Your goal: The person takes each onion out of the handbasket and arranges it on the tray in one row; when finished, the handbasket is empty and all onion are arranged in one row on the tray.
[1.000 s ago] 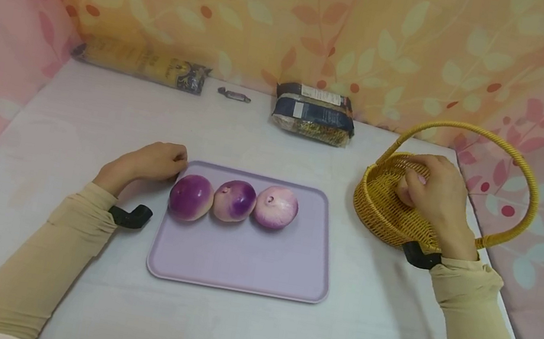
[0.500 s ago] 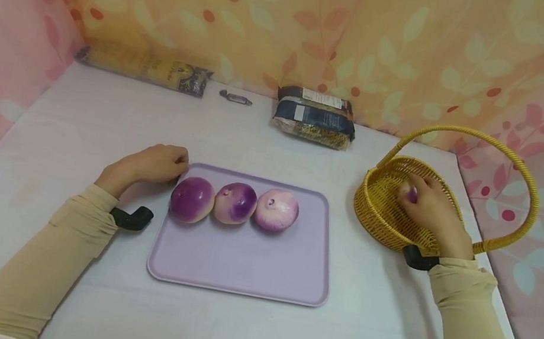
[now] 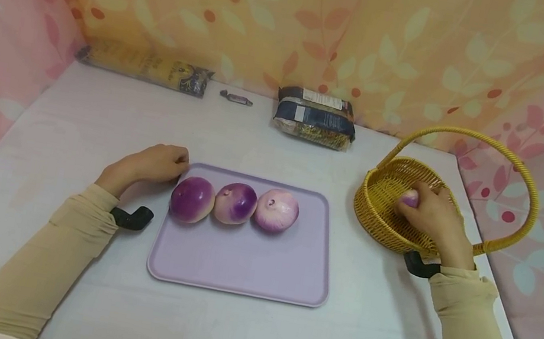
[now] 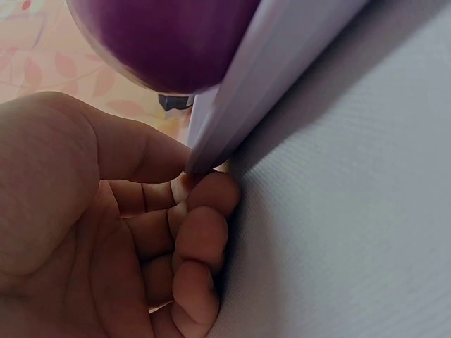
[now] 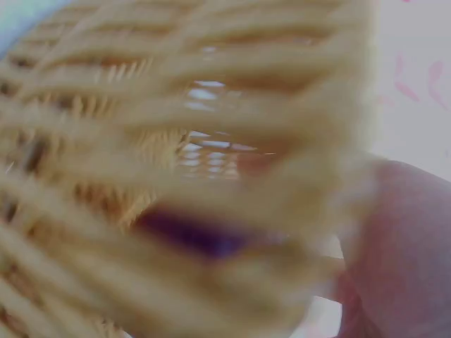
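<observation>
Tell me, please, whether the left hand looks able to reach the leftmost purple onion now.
Probably yes: the leftmost purple onion sits close to the left hand, with nothing visibly blocking the way, though the hand pinches the lilac tray and would likely need to let go.

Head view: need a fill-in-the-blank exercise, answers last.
1. The tray bears ____ round vegetables in one row.
2. The ____ hand pinches the tray's corner.
3. The basket stands to the tray's ____; in it the right hand holds another vegetable.
4. The small wrapped item lies ____ the two larger packets.

Answers: three; left; right; between.
</observation>
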`<action>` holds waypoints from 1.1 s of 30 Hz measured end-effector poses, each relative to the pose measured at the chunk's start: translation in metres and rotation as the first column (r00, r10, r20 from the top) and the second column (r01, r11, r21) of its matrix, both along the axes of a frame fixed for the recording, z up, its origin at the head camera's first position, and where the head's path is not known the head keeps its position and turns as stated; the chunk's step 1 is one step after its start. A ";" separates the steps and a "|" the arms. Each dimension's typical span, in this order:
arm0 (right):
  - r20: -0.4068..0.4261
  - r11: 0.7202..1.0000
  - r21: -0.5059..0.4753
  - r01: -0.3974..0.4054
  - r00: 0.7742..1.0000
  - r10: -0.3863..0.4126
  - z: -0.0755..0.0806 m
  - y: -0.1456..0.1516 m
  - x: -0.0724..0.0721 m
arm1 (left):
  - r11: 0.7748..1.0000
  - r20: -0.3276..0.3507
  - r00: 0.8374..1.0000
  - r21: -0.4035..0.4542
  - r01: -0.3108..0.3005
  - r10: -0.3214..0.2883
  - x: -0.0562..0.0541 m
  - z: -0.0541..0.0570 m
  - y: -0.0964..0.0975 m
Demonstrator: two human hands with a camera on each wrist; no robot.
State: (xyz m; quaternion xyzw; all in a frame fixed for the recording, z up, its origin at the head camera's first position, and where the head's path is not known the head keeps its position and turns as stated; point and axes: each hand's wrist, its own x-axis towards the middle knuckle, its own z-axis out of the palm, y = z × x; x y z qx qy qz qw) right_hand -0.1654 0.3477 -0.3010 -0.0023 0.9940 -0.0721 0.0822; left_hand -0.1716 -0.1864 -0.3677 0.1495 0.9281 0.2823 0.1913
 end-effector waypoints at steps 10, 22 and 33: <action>-0.189 0.984 -0.172 -0.053 0.982 0.020 0.034 -0.045 0.024 | 1.000 0.003 1.000 -0.002 -0.007 0.007 0.001 0.001 -0.002; -0.285 0.908 -0.281 -0.310 0.931 0.230 0.017 -0.105 0.046 | 1.000 0.000 1.000 -0.008 -0.002 0.002 -0.001 0.000 -0.001; -0.265 0.892 -0.247 -0.378 0.912 0.313 -0.008 -0.118 0.050 | 1.000 0.009 1.000 -0.008 0.003 -0.002 0.000 0.001 0.001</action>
